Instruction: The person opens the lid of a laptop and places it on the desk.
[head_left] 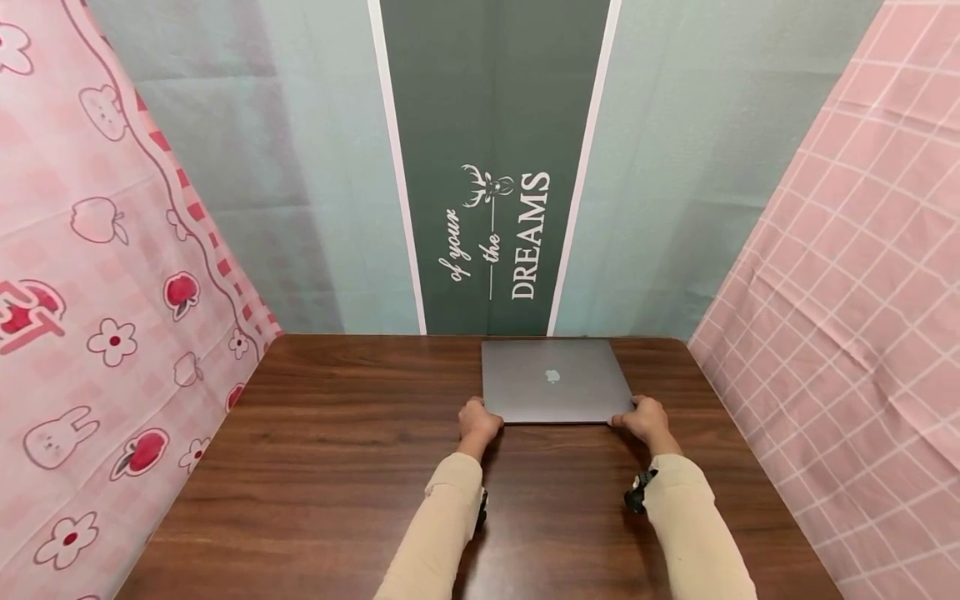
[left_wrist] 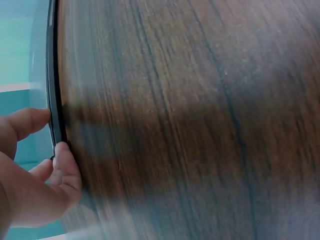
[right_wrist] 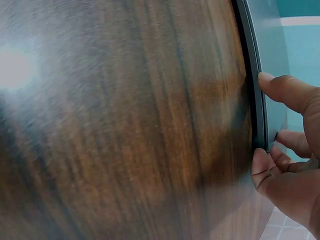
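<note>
A closed grey laptop [head_left: 525, 387] with a pale apple logo on its lid lies near the far edge of the table. My left hand [head_left: 480, 419] grips its near left corner, and my right hand [head_left: 645, 417] grips the near right one. In the left wrist view, the thumb [left_wrist: 31, 122] touches the laptop's dark front edge [left_wrist: 54, 75], with other fingers curled around the corner. The right wrist view has the right thumb [right_wrist: 280, 90] against the same edge, its other fingers bent at the corner. Fingers beneath or behind the laptop are partly hidden.
The brown wood-grain table [head_left: 337, 467] spreads in front and to both sides. A grey-green curtain [head_left: 300, 208] with a printed dark band hangs behind it. Pink patterned cloths hang at the left [head_left: 112, 292] and right [head_left: 847, 292]. Black wrist devices [head_left: 639, 492] are worn by the cream sleeves.
</note>
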